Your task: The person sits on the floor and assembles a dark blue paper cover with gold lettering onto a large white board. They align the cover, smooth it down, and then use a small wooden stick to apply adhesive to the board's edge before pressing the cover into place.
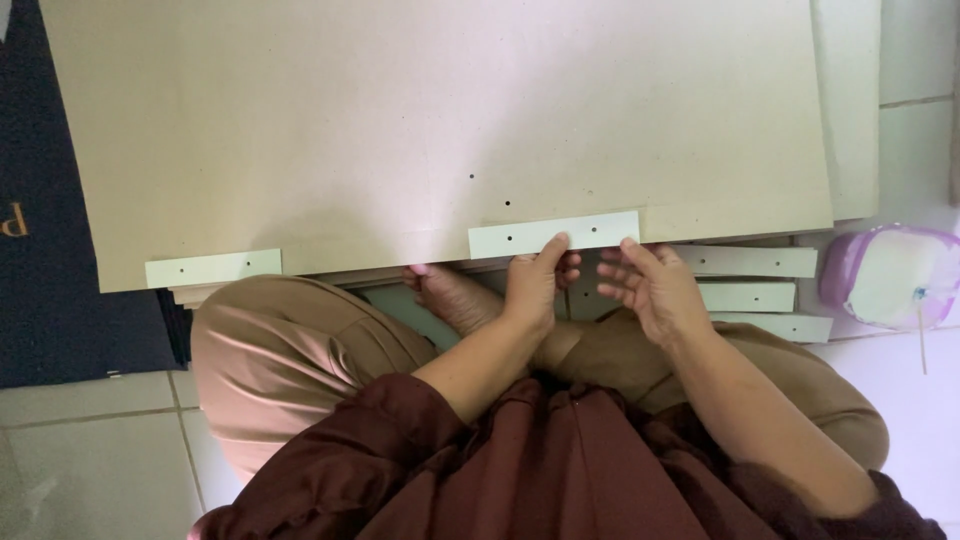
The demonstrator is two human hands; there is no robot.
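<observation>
A large beige fibreboard panel [400,120] lies flat on the floor ahead of me. A pale green plastic strip with holes [553,236] lies on its near edge. My left hand [537,280] pinches that strip's near edge between thumb and fingers. My right hand [650,287] hovers just to the right with fingers spread, its fingertips near the strip's right end, holding nothing. A second strip [213,268] sits on the panel's near left edge.
Several more pale strips [755,280] are stacked to the right under the panel edge. A purple-and-white plastic container [893,275] stands at the far right. A dark blue mat [50,250] lies at the left. My crossed legs and bare foot [445,295] are below.
</observation>
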